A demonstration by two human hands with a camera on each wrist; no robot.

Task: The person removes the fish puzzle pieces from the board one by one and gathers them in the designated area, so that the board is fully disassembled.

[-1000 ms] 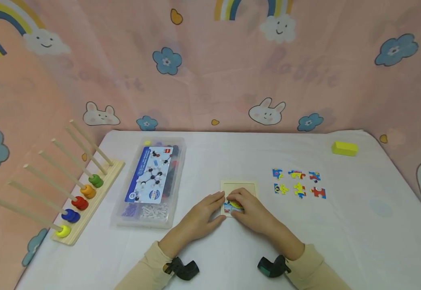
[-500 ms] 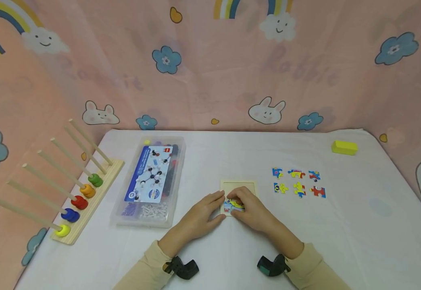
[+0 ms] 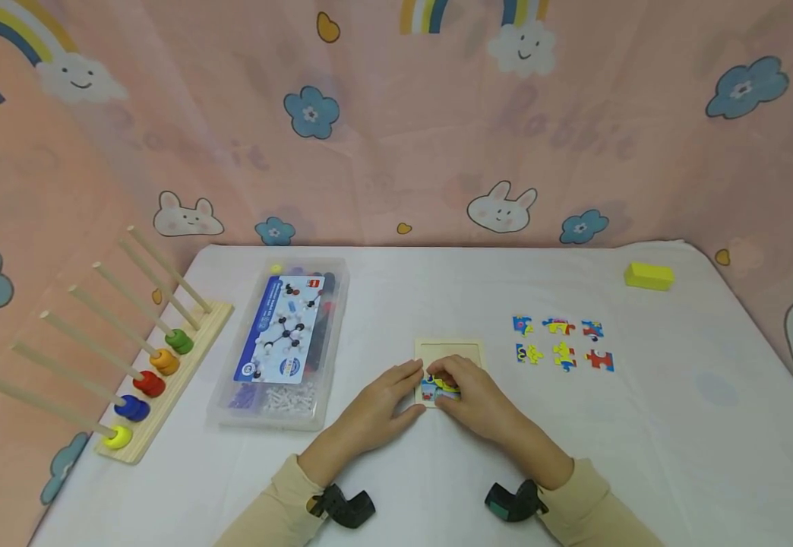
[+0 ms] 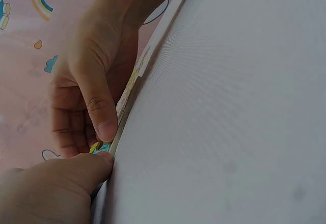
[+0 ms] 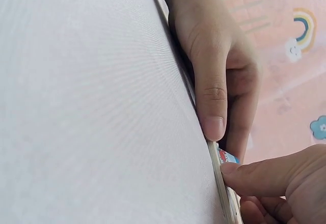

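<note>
A small square wooden puzzle tray [image 3: 450, 346] lies on the white table in the head view, with colourful puzzle pieces [image 3: 429, 392] along its lower part. My left hand [image 3: 377, 408] rests at the tray's left edge, its fingers fairly straight and its thumb near the lower corner. Over the tray, the curled fingers and thumb of my right hand [image 3: 476, 396] pinch a puzzle piece with yellow on it, partly hidden by the fingers. In the right wrist view the right thumb [image 5: 254, 177] presses at the tray's edge beside a blue and red printed piece [image 5: 227, 156].
Several loose puzzle pieces [image 3: 563, 343] lie in two rows right of the tray. A yellow block [image 3: 649, 276] sits at the back right. Left of the hands are a clear plastic box [image 3: 280, 342] and a wooden peg rack [image 3: 164, 395] with coloured rings.
The right fingers have shifted very slightly over the piece in the tray. Otherwise, both hands stay in place and the loose pieces lie as before.
</note>
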